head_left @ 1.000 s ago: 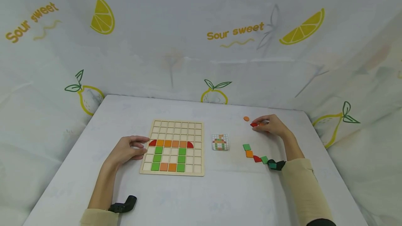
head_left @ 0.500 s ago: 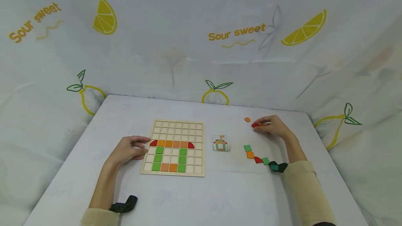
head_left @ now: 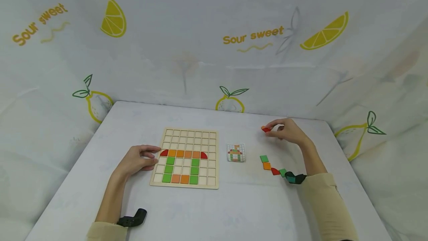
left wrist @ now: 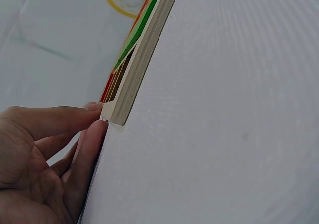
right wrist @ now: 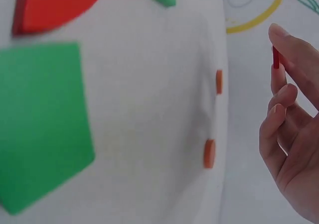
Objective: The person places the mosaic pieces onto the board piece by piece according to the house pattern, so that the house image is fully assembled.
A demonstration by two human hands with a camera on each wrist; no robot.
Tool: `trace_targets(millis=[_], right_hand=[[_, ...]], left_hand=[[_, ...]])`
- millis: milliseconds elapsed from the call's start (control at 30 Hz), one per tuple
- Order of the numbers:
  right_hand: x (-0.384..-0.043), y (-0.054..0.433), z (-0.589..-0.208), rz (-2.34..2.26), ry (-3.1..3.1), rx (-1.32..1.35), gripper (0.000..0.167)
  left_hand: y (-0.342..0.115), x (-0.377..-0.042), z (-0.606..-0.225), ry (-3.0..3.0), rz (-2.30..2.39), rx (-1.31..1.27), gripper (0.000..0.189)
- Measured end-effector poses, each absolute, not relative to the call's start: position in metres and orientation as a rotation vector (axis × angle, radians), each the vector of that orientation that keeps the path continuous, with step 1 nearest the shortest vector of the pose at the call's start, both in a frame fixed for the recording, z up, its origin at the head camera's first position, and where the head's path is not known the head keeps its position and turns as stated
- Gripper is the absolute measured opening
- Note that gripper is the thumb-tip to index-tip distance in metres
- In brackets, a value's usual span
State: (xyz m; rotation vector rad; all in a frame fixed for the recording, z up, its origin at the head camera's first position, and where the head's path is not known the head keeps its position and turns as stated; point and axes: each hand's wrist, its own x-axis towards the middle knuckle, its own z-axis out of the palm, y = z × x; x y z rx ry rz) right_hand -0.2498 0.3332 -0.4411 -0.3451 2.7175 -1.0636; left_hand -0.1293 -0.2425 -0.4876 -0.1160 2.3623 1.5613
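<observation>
My left hand (head_left: pixel 135 161) lies at the left edge of a wooden grid board (head_left: pixel 208 166); thumb and index fingertips touch its side, set apart along it. In the left wrist view the fingertips are right at the corner of the board (left wrist: pixel 142 59). Set in the board are green squares (head_left: pixel 169 169), orange squares (head_left: pixel 180 153) and two red quarter-round tiles (head_left: pixel 204 155). At the far right my right hand (head_left: pixel 289 131) pinches a small red tile (head_left: pixel 266 129) between thumb and fingers. The right wrist view shows this red tile (right wrist: pixel 275 58) edge-on, raised off the table.
A small pattern card (head_left: pixel 236 153) lies right of the board. Several loose tiles run in a line nearer me, among them an orange square (head_left: pixel 267 166) and a red quarter-round (head_left: pixel 275 171). Orange round pieces (right wrist: pixel 210 153) lie on the table near the right hand. A patterned cloth hangs behind.
My right hand, holding the red tile, has shifted slightly left and away from me, so the tile now overlaps the orange round piece in the head view. The left hand keeps its place.
</observation>
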Motion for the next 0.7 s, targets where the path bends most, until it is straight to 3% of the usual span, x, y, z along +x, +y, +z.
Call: trace_targets(millis=[700], right_hand=[[-0.24, 0.255, -0.405, -1.12, 2.645, -0.718, 0.026]], left_hand=[[-0.243, -0.13, -0.49, 2.365, 1.55, -0.135, 0.052]])
